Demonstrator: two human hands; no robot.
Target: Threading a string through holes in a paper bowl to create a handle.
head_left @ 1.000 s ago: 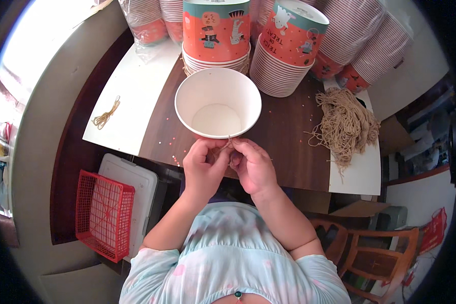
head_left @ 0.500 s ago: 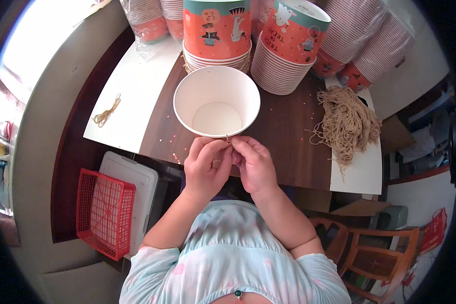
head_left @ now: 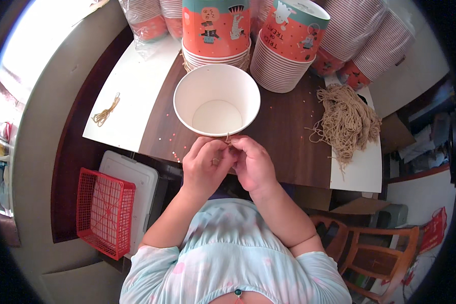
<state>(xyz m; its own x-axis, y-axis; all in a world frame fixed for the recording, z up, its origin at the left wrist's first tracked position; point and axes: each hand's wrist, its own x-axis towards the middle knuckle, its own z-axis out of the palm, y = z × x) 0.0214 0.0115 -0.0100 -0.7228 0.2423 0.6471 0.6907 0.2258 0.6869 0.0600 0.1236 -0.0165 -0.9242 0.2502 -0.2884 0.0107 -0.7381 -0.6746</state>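
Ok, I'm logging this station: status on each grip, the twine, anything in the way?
Left grip and right grip together, pinching twine by near rim of open bucket. Only a short bit shows. Bucket stacks stand behind.

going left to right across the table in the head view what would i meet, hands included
Small looped bundle of cord → left hand → short bit of tan cord at the fingertips → right hand → large tangled heap of tan cord
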